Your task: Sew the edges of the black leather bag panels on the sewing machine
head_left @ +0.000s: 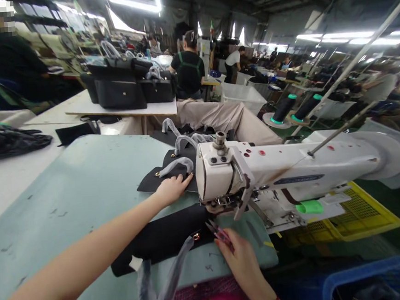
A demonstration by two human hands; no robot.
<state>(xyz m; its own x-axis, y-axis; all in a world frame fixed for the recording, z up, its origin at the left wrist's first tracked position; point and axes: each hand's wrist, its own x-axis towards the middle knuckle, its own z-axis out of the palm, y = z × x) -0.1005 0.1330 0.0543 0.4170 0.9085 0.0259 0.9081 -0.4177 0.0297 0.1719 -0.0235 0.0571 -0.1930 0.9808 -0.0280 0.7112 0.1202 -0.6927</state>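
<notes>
Right hand (241,255) grips snips (222,236) beside a panel (178,226), handle (178,275) already attached; outstretched left hand (171,189) touches another panel (147,182); what's left I can't see.

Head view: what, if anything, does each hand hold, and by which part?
The right hand holds small snips by the pinkish handle. The left hand touches a black panel; whether it grips cannot be told.

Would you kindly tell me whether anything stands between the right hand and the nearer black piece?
Only the snips, held in the right hand and pointing at the right end of the black piece. Nothing else visible lies between; the sewing machine stands farther back.
</notes>
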